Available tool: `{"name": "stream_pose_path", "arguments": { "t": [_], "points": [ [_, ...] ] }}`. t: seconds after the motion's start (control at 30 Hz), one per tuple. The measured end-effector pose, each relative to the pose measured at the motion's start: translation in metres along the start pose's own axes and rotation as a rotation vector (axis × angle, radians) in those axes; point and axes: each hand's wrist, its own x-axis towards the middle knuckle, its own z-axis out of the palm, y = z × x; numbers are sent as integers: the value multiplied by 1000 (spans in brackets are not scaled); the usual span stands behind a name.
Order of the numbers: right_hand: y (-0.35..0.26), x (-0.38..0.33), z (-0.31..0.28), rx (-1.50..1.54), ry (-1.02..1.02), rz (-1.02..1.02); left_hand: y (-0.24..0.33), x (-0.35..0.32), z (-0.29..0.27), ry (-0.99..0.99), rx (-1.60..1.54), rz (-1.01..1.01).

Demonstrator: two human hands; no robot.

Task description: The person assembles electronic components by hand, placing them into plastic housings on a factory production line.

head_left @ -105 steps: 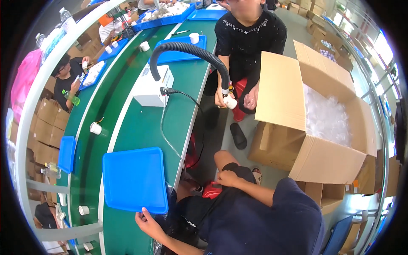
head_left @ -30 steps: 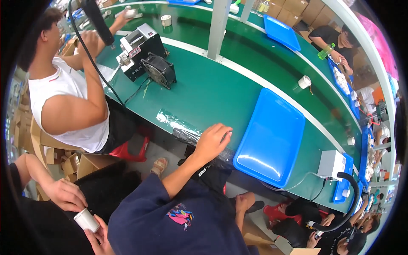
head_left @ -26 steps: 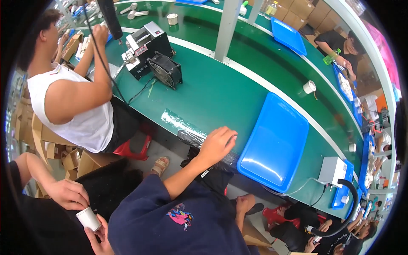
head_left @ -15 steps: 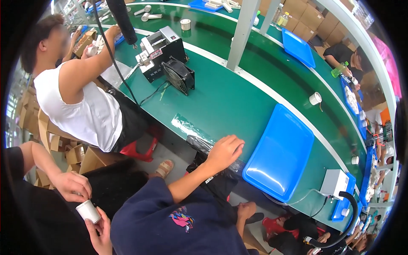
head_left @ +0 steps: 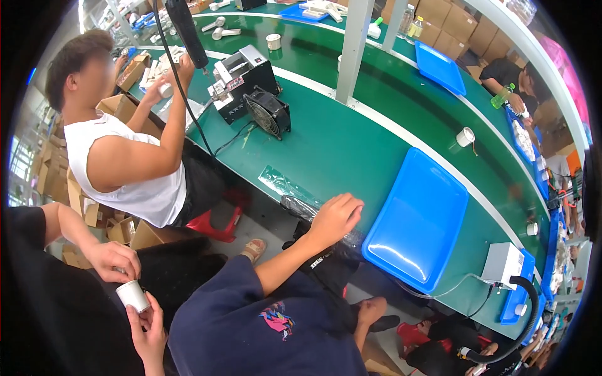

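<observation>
Our left hand was just beside the blue tray.
The tray lay on the green worktop, at its near edge, to the right of that hand. The left fingers were loosely curled, but we could not tell whether the tips met; nor could we tell for our right hand, below the worktop's edge.
</observation>
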Motion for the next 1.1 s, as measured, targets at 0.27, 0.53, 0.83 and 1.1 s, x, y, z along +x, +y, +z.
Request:
{"name": "stream_pose_path", "arguments": {
  "t": [0.27,0.53,0.83,1.1],
  "points": [
    [-6,-8,6,135,-43,342,-1,-2,-1,-5,10,12],
    [14,-14,20,113,-48,280,-1,-3,-1,-6,1,-5],
    [1,18,6,-207,-170,164,-5,-1,-7,16,20,27],
    [61,-8,58,37,-309,326,0,1,-2,2,-2,-1]
  ]
}}
